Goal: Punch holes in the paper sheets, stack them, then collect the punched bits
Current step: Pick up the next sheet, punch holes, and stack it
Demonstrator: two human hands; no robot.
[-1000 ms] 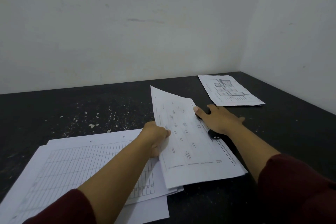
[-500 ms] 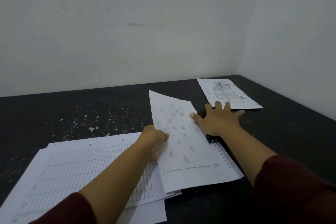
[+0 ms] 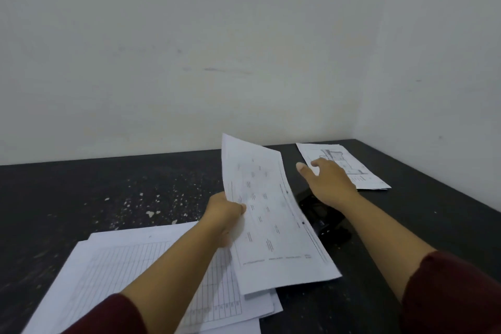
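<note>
Your desk (image 3: pixel 67 198) is a dark, matte top set into a corner, with a pale plain wall (image 3: pixel 189 49) behind it and another on the right. Toward the left half of the desk, between the back edge and the front, pale bits (image 3: pixel 150 214) lie scattered over the bare dark surface. At the front left edge sits a loose stack of sheets (image 3: pixel 130 274), a ruled grid showing on top and its corners fanned out, with two small holes along its far edge. Your left hand (image 3: pixel 226 211) pinches the left edge of a printed sheet (image 3: pixel 273 219), thumb on top, holding it tilted above the stack's right side; two dark holes show near its right edge. Just right of that sheet, a black hole punch (image 3: pixel 324 221) rests on the desk, partly under your right forearm. Your right hand (image 3: pixel 329 182) hovers open with fingers loosely spread, holding nothing, over the near edge of another printed paper (image 3: pixel 360 171) lying by the back right corner. The front right of the desk is open dark surface.
</note>
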